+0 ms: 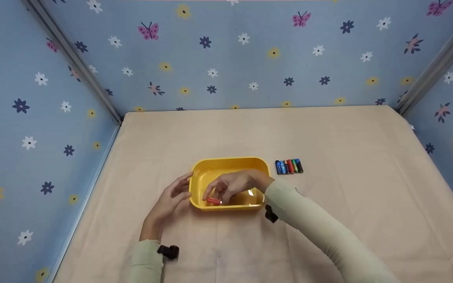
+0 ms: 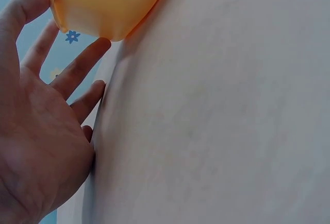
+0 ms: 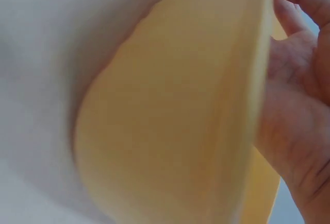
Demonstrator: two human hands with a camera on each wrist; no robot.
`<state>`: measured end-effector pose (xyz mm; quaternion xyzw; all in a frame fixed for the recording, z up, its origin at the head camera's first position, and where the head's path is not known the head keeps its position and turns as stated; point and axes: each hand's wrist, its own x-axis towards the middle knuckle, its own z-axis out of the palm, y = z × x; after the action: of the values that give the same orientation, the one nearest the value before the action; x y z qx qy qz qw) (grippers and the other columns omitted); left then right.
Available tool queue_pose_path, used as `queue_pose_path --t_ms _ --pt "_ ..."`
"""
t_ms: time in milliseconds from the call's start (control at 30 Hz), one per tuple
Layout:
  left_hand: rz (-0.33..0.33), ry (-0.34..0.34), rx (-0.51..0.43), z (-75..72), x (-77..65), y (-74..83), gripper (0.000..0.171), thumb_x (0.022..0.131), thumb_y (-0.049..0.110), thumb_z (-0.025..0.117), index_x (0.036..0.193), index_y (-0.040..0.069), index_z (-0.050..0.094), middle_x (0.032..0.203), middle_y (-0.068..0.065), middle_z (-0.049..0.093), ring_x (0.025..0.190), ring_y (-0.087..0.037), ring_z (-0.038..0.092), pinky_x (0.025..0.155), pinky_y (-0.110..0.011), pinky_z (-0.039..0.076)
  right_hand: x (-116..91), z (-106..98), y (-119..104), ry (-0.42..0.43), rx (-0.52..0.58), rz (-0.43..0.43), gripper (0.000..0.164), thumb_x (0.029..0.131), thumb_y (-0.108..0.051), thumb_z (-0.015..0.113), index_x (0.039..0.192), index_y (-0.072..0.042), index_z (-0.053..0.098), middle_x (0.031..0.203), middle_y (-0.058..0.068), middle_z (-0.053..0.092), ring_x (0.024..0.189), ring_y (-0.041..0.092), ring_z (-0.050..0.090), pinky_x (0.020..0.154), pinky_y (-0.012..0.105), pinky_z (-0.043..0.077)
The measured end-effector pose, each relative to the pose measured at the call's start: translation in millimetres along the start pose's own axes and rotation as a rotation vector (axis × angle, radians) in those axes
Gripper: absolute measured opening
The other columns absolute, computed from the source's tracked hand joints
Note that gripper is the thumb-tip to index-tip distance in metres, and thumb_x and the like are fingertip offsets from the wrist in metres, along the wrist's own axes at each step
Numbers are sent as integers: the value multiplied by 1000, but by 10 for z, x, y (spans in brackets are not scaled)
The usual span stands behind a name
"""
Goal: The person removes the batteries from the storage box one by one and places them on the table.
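Note:
A yellow plastic tub [image 1: 230,161] stands on the cloth-covered table. My right hand [image 1: 234,184] reaches down inside it and pinches a small red battery [image 1: 213,201] near the tub's front left corner. In the right wrist view, the tub's wall [image 3: 165,105] hides the fingertips and the battery. My left hand [image 1: 169,200] is at the tub's left side, its fingers spread. The left wrist view shows fingertips touching the rim and outer wall of the tub [image 2: 108,7], with the palm holding nothing.
Several batteries [image 1: 289,166], blue, red, green and black, lie side by side in a row just right of the tub. Blue flowered panels [image 1: 230,55] enclose the table [image 1: 348,204] at the back and sides, with grey posts [image 1: 73,59] at the corners.

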<state>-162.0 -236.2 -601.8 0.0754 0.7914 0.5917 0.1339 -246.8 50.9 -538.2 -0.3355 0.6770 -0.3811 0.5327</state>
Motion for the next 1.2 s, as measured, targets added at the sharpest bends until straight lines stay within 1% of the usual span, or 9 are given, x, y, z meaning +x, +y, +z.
queue_pose_path --t_ms 133,300,500,567,700,1033,1100,1167,1200 --pt "-9 4 -7 3 -8 -7 65 112 17 69 173 21 46 166 -21 59 156 -42 57 132 -62 45 -14 52 49 61 48 -97 58 102 8 71 158 -5 61 117 5 69 99 14 61 89 18 57" --pt "-5 0 -9 6 -12 -7 65 113 18 69 173 21 46 167 -21 58 159 -42 54 133 -63 44 -49 117 71 132 16 -166 59 100 9 71 157 -2 60 119 11 69 98 14 62 89 18 58" --pt "-10 -2 -22 2 -8 -9 65 113 19 69 174 21 46 169 -20 57 161 -42 52 134 -63 42 -130 147 56 214 -14 -219 61 97 9 69 156 -2 61 131 32 67 97 16 62 84 19 56" --pt "-19 0 -26 4 -9 -3 65 113 20 69 174 22 46 169 -20 57 161 -42 51 135 -64 40 -161 149 55 227 -29 -216 60 97 8 70 156 -3 62 132 32 68 98 16 62 85 20 57" --pt "-30 -3 -28 8 -5 11 65 113 22 68 174 23 45 170 -20 56 163 -41 50 136 -64 40 -234 140 58 254 -55 -190 61 96 7 72 155 -5 64 129 24 70 98 16 62 86 20 58" --pt "-6 11 -22 4 -6 21 66 112 15 68 174 19 46 167 -20 59 157 -40 57 132 -56 47 -409 46 66 326 -110 -164 59 96 8 73 153 -6 67 125 22 72 87 15 60 79 20 55" --pt "-8 18 -18 2 -16 17 65 112 16 69 173 19 46 167 -19 59 158 -39 56 132 -52 48 -449 23 71 335 -113 -147 60 96 8 73 153 -7 67 126 21 72 87 15 60 78 21 56" --pt "-1 18 -23 -5 -10 15 65 112 16 69 173 18 46 167 -19 59 158 -39 55 130 -41 50 -501 -4 74 348 -111 -124 60 96 8 73 153 -9 68 126 19 72 86 15 60 77 24 56" --pt "3 16 -23 -7 -10 16 65 113 17 68 173 18 46 167 -19 59 159 -39 55 131 -42 50 -526 -18 77 354 -106 -113 60 96 8 73 153 -10 68 125 18 72 85 15 60 76 25 56"
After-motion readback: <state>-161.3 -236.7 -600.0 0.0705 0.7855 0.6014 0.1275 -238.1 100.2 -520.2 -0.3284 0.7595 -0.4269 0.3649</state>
